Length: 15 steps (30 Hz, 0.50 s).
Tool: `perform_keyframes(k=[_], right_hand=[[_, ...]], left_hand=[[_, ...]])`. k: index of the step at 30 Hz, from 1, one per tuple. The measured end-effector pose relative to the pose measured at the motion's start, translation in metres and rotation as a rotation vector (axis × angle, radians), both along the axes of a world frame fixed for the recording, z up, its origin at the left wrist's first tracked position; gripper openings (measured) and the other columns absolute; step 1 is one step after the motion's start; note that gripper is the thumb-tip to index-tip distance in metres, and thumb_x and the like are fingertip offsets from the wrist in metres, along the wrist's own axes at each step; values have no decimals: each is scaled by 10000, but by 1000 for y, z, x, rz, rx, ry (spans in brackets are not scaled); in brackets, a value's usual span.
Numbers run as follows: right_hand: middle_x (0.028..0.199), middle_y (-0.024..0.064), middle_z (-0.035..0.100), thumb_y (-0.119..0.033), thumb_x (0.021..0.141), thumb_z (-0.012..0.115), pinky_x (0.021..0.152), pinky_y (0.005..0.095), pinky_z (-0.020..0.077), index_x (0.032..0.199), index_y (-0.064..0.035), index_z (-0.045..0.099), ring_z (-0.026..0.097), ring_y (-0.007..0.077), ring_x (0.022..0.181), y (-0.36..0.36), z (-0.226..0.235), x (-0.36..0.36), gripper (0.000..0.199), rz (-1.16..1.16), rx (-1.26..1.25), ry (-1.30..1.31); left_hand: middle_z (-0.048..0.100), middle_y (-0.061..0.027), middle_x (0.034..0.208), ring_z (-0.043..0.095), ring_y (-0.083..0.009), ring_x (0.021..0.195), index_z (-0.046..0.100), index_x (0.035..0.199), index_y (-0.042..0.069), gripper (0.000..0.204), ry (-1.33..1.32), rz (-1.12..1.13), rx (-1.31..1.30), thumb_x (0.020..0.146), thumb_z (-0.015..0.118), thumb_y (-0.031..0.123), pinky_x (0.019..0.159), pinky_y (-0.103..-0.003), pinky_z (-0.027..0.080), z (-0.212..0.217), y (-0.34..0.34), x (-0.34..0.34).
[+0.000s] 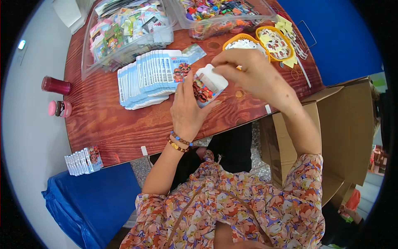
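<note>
My left hand [186, 106] grips a small printed cardboard box [204, 92], tilted, with cartoon figures on its front and a white top end. Bent and pinched together, the fingers of my right hand [253, 72] are at that white end; what they hold, if anything, is hidden. Just left of the box lies a fanned stack of flat blue-and-white cartons [151, 76]. A small clear packet [194, 53] rests behind the stack. Beyond my right hand are a yellow basket of white pieces [244, 41] and a second yellow basket [275, 43].
Two clear plastic bins, one of flat packets [128, 37] and one of colourful small items [228, 18], stand at the back. A dark red jar [57, 85] and a pink-lidded jar [60, 108] are at left. Several small boxes [84, 161] line the near-left corner. A large carton [344, 128] is right.
</note>
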State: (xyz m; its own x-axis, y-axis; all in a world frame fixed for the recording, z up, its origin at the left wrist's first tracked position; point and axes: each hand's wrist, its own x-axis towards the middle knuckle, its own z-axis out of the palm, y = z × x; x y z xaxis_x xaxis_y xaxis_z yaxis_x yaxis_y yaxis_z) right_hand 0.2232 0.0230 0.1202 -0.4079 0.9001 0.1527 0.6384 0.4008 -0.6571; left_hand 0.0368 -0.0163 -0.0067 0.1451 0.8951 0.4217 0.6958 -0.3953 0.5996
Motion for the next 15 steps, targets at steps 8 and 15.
perform_keyframes(k=[8, 15], right_hand=[[808, 90, 703, -187, 896, 662, 677, 322, 505, 936, -15, 712, 661, 175, 743, 57, -69, 133, 184, -362, 18, -256], [955, 101, 714, -308, 801, 736, 777, 418, 532, 1015, -116, 677, 689, 292, 935, 59, -93, 95, 293, -297, -27, -699]], left_hand=[[560, -181, 1143, 571, -374, 1066, 460, 1352, 24, 848, -110, -112, -143, 682, 894, 312, 866, -451, 499, 2, -16, 17], [564, -182, 1196, 584, -350, 1106, 437, 1382, 2, 886, -132, -172, -199, 679, 912, 257, 932, -419, 487, -7, -24, 26]])
